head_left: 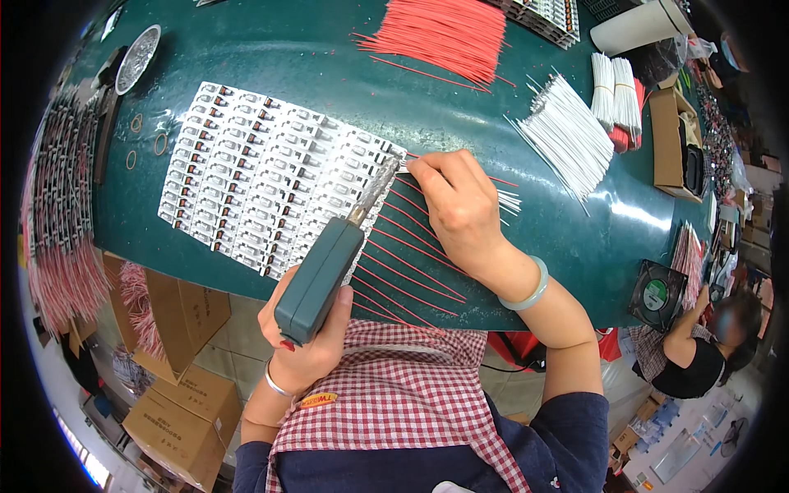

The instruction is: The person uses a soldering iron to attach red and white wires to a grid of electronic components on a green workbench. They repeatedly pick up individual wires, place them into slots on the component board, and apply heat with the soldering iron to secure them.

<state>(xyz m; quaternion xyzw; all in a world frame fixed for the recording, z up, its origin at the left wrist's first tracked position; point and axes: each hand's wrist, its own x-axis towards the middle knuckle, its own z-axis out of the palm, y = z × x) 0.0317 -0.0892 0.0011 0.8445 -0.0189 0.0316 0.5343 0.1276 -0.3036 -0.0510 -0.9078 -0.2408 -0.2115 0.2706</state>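
Panels of small white components (271,177) lie left of the red wires (411,255). Left hand (308,337) grips a green soldering iron (325,271), tip slanting up-right toward the right hand (456,205), fingers pressed on the wire ends.

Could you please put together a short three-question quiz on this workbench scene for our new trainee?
1. True or false: the left hand grips the green soldering tool.
2. The right hand presses down on: A) a cardboard box, B) red wires at the edge of the panel of small boards, C) the small fan.
3. What colour are the loose wires fanned out on the green table beyond the right hand?

Key: 1 true; 2 B; 3 white.
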